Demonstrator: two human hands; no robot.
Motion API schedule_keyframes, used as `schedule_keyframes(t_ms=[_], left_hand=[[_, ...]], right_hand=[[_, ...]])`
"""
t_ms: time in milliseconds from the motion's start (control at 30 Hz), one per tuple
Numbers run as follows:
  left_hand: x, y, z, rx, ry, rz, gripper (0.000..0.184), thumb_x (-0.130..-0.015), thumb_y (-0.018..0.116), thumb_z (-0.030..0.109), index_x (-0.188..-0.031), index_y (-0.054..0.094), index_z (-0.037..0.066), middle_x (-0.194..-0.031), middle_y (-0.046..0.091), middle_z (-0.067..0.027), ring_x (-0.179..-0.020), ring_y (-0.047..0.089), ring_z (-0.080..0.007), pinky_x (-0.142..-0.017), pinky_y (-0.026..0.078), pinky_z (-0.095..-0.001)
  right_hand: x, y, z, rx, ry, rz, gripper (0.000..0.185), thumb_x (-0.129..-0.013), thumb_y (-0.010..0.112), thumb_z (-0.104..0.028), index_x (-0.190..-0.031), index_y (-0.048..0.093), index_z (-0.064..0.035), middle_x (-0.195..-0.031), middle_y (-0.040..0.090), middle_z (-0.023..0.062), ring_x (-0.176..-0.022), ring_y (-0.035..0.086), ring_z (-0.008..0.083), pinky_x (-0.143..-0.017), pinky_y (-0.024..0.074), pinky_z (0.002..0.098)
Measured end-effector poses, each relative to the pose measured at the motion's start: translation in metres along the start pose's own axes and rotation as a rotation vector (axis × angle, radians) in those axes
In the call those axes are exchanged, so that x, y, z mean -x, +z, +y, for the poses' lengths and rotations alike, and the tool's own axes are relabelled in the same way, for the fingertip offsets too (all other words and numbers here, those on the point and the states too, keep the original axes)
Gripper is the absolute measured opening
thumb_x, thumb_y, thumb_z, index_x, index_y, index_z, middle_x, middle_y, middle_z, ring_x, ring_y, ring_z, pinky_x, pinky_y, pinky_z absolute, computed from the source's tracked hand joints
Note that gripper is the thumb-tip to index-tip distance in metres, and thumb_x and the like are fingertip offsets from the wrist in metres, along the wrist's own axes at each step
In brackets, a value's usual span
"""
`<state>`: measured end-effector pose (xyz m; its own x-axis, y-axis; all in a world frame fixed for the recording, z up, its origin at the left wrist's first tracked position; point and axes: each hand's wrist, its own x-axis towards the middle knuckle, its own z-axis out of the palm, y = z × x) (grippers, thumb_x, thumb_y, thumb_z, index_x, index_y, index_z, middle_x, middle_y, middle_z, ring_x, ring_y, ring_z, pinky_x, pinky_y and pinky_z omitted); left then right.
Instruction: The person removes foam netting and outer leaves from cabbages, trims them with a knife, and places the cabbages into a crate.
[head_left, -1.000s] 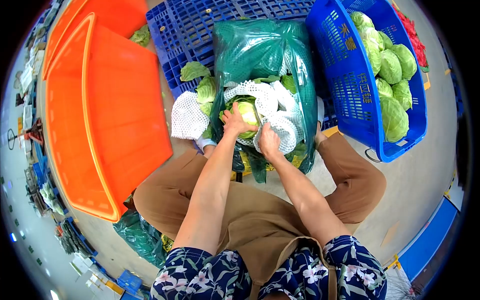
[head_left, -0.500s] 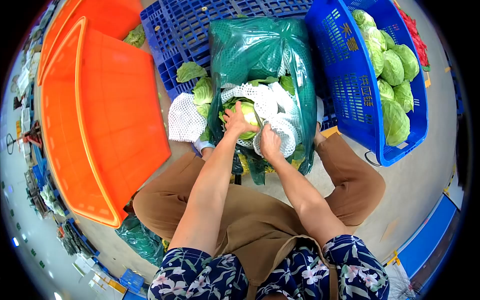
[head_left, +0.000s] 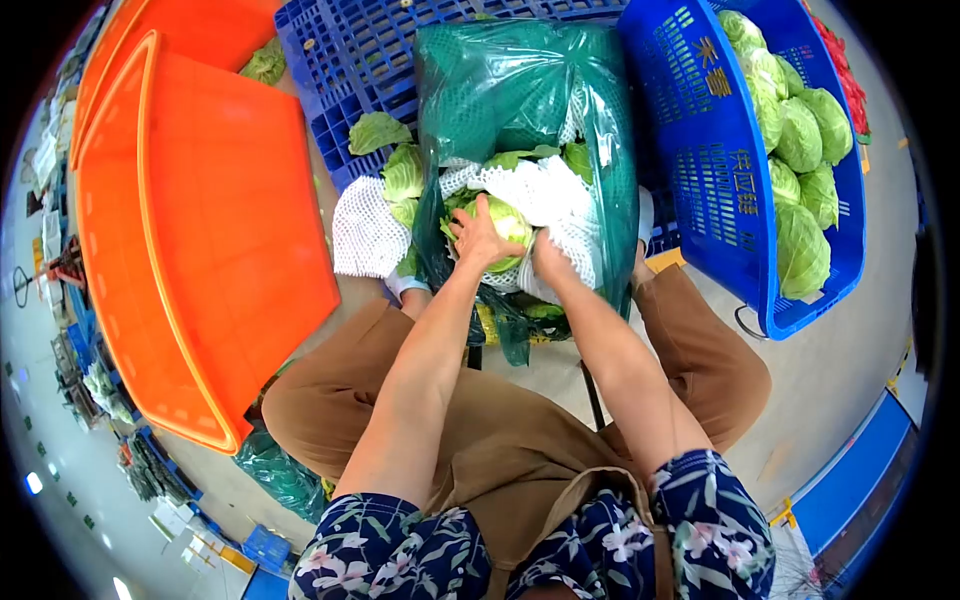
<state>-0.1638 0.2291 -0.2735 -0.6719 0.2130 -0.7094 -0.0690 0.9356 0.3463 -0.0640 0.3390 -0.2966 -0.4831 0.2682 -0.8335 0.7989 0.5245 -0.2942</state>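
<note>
My left hand (head_left: 478,240) grips a green cabbage (head_left: 512,226) from its left side, fingers spread over its top. Close against the right side of the cabbage is my right hand (head_left: 552,264), its fingers closed round a small knife whose blade is almost hidden now. White foam netting (head_left: 550,195) lies behind the cabbage and to its right. All of this rests in the open front of a green plastic bag (head_left: 515,95), with more net-wrapped shapes inside. Loose leaves (head_left: 403,172) and another white foam net (head_left: 368,230) lie left of the bag.
At the right stands a blue basket (head_left: 708,165) holding several cabbages (head_left: 800,135). Large orange bins (head_left: 230,240) fill the left side. A blue pallet (head_left: 350,85) lies behind the bag. Another green bag (head_left: 283,478) sits on the floor by my left knee.
My right hand has moved slightly along the cabbage's right side, and the knife blade seen earlier is now mostly hidden. The foam netting has shifted, and the cabbage shows more.
</note>
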Motion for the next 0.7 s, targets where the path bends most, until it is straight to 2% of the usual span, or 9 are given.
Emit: schedule_keyframes(t_ms=[33,133,167,400,467,533,600,633,700], left_hand=[[0.001,0.006,-0.012,-0.011,0.042,0.032,0.12,-0.042,0.088,0.033,-0.14,0.021,0.023,-0.142,0.018,-0.0319,-0.128,0.026,-0.0525,-0.096,0.038,-0.0577],[-0.004,0.006,-0.062,0.115,0.227,0.051,0.118,-0.04,0.089,0.031,-0.138,0.024,0.021,-0.138,0.025,-0.0279,-0.127,0.03,-0.0473,-0.099,0.037,-0.0545],[-0.011,0.003,-0.068,0.163,0.277,0.068,0.118,-0.04,0.089,0.031,-0.138,0.025,0.02,-0.136,0.028,-0.0267,-0.125,0.032,-0.0454,-0.099,0.037,-0.0526],[-0.01,-0.01,-0.088,0.326,0.377,0.0,0.119,-0.041,0.091,0.035,-0.138,0.026,0.009,-0.129,0.036,-0.0226,-0.123,0.035,-0.0364,-0.105,0.031,-0.0444],[-0.003,-0.005,-0.095,0.349,0.421,0.037,0.119,-0.041,0.091,0.035,-0.137,0.026,0.009,-0.129,0.036,-0.0225,-0.123,0.035,-0.0367,-0.105,0.031,-0.0443],[0.007,0.013,-0.103,0.324,0.479,0.151,0.116,-0.042,0.091,0.03,-0.136,0.026,0.01,-0.131,0.033,-0.0226,-0.123,0.034,-0.0383,-0.105,0.033,-0.0448],[0.03,0.032,-0.105,0.318,0.477,0.252,0.115,-0.042,0.091,0.027,-0.136,0.026,0.01,-0.132,0.031,-0.0227,-0.123,0.034,-0.0394,-0.104,0.034,-0.0453],[0.043,0.046,-0.105,0.275,0.469,0.365,0.114,-0.043,0.09,0.024,-0.135,0.026,0.011,-0.134,0.027,-0.0231,-0.124,0.033,-0.0413,-0.104,0.035,-0.0463],[0.062,0.067,-0.107,0.313,0.405,0.366,0.106,-0.05,0.087,0.02,-0.135,0.026,0.013,-0.135,0.024,-0.0238,-0.125,0.032,-0.0433,-0.103,0.035,-0.0457]], right_hand=[[-0.012,-0.014,-0.013,-0.278,0.388,-0.109,0.053,-0.097,0.021,-0.037,-0.147,0.014,-0.0212,-0.138,0.039,0.0261,-0.128,0.037,0.0435,-0.107,0.0267,0.0495],[-0.06,0.033,0.049,-0.016,0.101,-0.154,0.062,-0.094,0.017,-0.051,-0.149,0.009,-0.0224,-0.142,0.035,0.0248,-0.132,0.032,0.0419,-0.109,0.0225,0.0481],[-0.068,0.04,0.062,0.005,0.004,-0.126,0.071,-0.091,0.017,-0.06,-0.147,0.022,-0.0178,-0.143,0.033,0.0247,-0.133,0.031,0.0392,-0.11,0.0211,0.0462],[-0.015,0.029,0.043,0.063,0.003,0.178,0.038,-0.088,0.042,-0.033,-0.117,0.053,-0.0116,-0.109,0.06,0.0288,-0.102,0.058,0.0462,-0.092,0.0413,0.0524],[0.036,0.011,0.017,0.074,-0.066,0.3,0.028,-0.077,0.053,-0.01,-0.105,0.055,-0.0032,-0.089,0.062,0.0303,-0.086,0.062,0.0451,-0.077,0.0495,0.0514],[0.058,0.012,0.007,0.067,-0.157,0.325,0.026,-0.076,0.055,-0.007,-0.1,0.053,0.0027,-0.085,0.063,0.0291,-0.079,0.062,0.0451,-0.073,0.05,0.0508],[0.084,0.009,-0.008,-0.1,-0.313,0.28,0.023,-0.078,0.055,-0.012,-0.097,0.052,0.0007,-0.081,0.062,0.0289,-0.082,0.061,0.0452,-0.073,0.0462,0.0511],[0.094,0.008,-0.016,-0.305,-0.35,0.285,0.025,-0.079,0.055,-0.015,-0.098,0.053,0.0003,-0.075,0.061,0.0242,-0.077,0.061,0.043,-0.07,0.046,0.0491],[0.09,0.014,-0.019,-0.46,-0.477,0.33,0.027,-0.078,0.055,-0.015,-0.1,0.054,0.0005,-0.077,0.06,0.0228,-0.079,0.06,0.0414,-0.072,0.0456,0.0475]])
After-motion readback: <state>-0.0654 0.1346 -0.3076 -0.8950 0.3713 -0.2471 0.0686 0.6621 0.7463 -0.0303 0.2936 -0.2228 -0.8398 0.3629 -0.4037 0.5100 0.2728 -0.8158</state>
